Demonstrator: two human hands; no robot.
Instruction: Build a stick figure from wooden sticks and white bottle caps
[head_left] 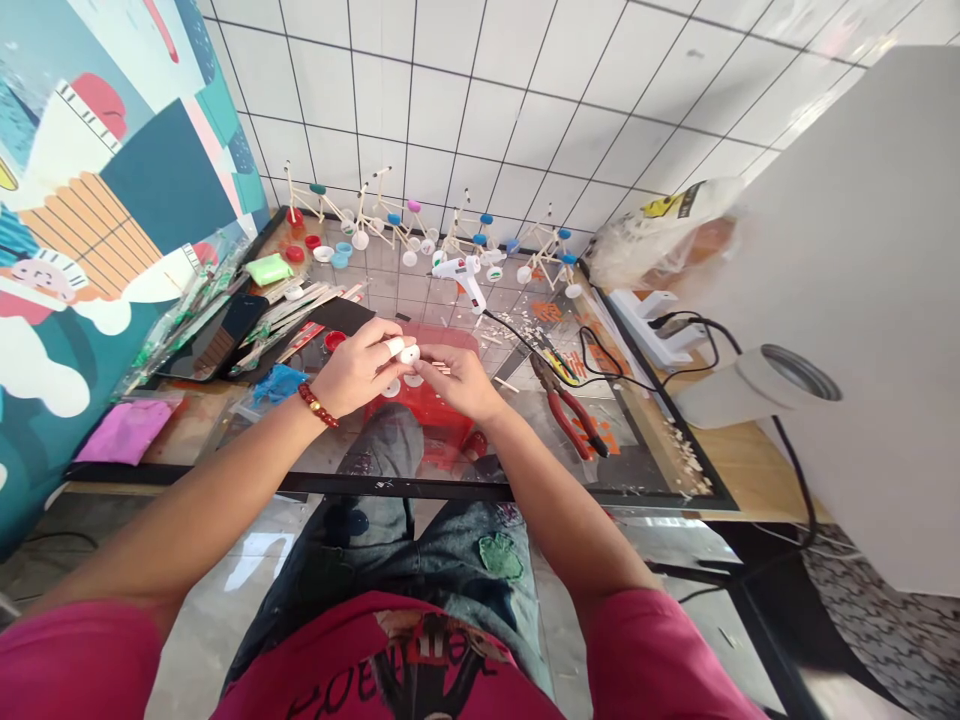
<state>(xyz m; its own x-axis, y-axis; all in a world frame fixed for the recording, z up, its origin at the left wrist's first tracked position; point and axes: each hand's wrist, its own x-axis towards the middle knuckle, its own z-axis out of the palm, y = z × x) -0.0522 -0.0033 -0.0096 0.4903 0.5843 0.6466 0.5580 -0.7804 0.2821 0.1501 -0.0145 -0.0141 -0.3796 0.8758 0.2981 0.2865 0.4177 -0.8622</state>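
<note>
— What do your hands hold?
— Your left hand (pixel 360 365) pinches a white bottle cap (pixel 409 353); your right hand (pixel 459 378) pinches a small stick (pixel 441 369), above the red basket (pixel 427 405) under the glass tabletop (pixel 525 455).
— In the basket?
— Cannot tell.

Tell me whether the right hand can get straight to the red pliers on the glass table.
Probably yes: the red pliers lie just right of the right hand, with only bare glass between; the hand's fingers are busy with small white pieces, though.

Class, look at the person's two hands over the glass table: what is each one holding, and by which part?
The left hand pinches a white bottle cap by its rim. The right hand holds thin wooden sticks at their ends, though exactly how cannot be told.
</note>
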